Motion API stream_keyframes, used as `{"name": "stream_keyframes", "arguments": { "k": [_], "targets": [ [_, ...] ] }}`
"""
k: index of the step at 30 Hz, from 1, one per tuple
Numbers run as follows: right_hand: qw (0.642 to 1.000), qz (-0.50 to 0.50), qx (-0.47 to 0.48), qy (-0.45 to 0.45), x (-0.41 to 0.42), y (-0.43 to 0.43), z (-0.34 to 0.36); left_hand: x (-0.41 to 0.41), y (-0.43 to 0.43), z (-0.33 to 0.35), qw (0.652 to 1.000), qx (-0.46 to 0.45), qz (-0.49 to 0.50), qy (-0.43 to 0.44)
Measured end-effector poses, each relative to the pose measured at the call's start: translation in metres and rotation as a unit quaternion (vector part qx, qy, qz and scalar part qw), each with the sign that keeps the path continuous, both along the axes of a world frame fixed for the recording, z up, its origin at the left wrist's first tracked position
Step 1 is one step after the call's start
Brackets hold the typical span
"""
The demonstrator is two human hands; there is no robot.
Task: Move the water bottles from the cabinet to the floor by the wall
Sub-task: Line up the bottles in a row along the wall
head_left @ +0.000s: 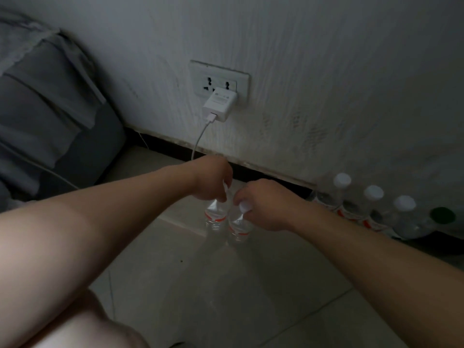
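Two clear water bottles with red labels stand side by side on the tiled floor near the wall. My left hand grips the cap of the left bottle. My right hand grips the white cap of the right bottle. Both bottles are upright and touch each other. To the right, a row of three more white-capped bottles stands along the wall, with a dark-capped bottle at its end. The cabinet is out of view.
A white charger is plugged into a wall socket above the bottles, and its cable hangs down behind my left hand. A grey upholstered piece of furniture stands at the left. A black skirting runs along the wall base.
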State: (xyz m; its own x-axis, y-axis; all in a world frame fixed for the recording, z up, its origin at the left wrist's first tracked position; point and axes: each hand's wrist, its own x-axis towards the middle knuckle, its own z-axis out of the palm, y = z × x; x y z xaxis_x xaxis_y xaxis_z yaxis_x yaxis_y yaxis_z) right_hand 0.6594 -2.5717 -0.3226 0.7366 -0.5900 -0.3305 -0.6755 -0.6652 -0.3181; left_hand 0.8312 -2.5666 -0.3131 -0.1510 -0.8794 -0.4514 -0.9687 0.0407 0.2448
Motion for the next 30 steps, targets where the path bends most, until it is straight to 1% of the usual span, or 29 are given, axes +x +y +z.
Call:
{"name": "stream_keyframes", "arguments": {
  "k": [3,7,11,16,19,24,30],
  "targets": [
    [0.999,-0.035,0.002,-0.001,-0.013,-0.008,0.005,-0.010,-0.010,0.004,1.000,0.001,-0.001,0.007],
    [0.996,-0.084,-0.025,0.011,-0.031,-0.018,0.016,-0.033,-0.025,0.013,0.999,-0.015,-0.032,0.012],
    [0.989,-0.147,-0.025,0.024,-0.046,-0.028,0.028,-0.052,-0.041,0.020,0.997,-0.023,-0.059,0.038],
    [0.980,-0.187,-0.046,0.051,-0.062,-0.039,0.041,-0.064,-0.058,0.020,0.994,-0.023,-0.080,0.071],
    [0.973,-0.220,-0.052,0.037,-0.073,-0.045,0.048,-0.070,-0.068,0.018,0.993,-0.020,-0.086,0.076],
    [0.968,-0.247,-0.048,0.002,-0.076,-0.049,0.048,-0.069,-0.074,0.015,0.993,-0.024,-0.095,0.067],
    [0.963,-0.269,-0.025,-0.008,-0.068,-0.054,0.028,-0.063,-0.067,0.015,0.995,-0.011,-0.084,0.053]
  ]
}}
